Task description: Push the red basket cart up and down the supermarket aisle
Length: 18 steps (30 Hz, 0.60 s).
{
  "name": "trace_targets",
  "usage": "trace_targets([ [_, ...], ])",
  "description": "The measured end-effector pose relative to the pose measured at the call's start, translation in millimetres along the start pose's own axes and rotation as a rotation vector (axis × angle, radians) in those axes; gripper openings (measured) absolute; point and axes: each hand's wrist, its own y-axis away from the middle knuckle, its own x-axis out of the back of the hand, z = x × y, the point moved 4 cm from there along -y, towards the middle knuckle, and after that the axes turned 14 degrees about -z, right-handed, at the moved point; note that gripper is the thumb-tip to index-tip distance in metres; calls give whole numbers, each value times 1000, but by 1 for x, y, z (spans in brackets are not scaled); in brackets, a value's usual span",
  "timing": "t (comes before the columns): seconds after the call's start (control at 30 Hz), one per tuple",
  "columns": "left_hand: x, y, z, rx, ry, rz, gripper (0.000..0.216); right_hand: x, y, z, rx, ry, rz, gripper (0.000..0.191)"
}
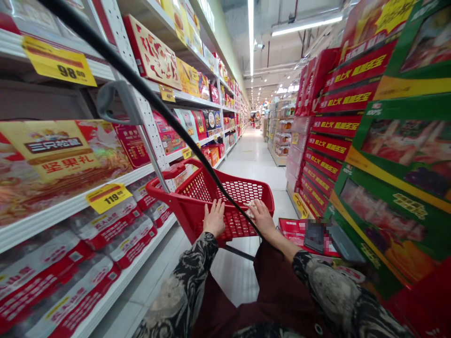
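Note:
A red plastic shopping basket [197,225] with holed walls stands in the aisle in front of me, and a long metal rod with a grey pull handle [136,110] rises from its left side. My left hand [214,218] rests against the basket's near side, fingers stretched upward and slightly spread, with nothing in it. At the near right rim, my right hand [261,217] has its fingers curled over a crumpled whitish cloth [251,210], pressed to the basket. Part of that cloth is hidden under the fingers. A black cord crosses the view in front of the basket.
Shelves with gift boxes [56,150] and packs of bottled water [45,272] line the left. On the right, stacked red drink cartons [331,141] and green fruit boxes [398,188] rise high. A dark phone-like device [347,241] lies low beside them. The tiled aisle [243,152] runs ahead.

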Motion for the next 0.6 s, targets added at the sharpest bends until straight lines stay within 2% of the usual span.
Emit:
trace_targets([
  [0.07, 0, -1, 0, 1, -20, 1, 71, 0, -11, -14, 22, -7, -24, 49],
  [0.13, 1, 0, -1, 3, -34, 0, 73, 3, -16, -14, 40, -27, -41, 44],
  [0.23, 2, 0, -1, 5, -32, -12, 74, 8, -6, 11, 21, -62, -20, 45],
  [0.33, 3, -1, 1, 22, -18, -18, 71, 10, 13, 43, -74, -51, 18, 51],
  [0.4, 3, -2, 4, 35, -13, -24, 70, 9, 20, 51, -124, -34, 13, 52],
  [0.47, 3, -3, 6, 38, -15, -32, 72, 6, 16, 41, -133, -22, -19, 50],
  [0.6, 3, -4, 6, 24, -33, -19, 73, 0, -8, -6, -18, -14, -94, 47],
])
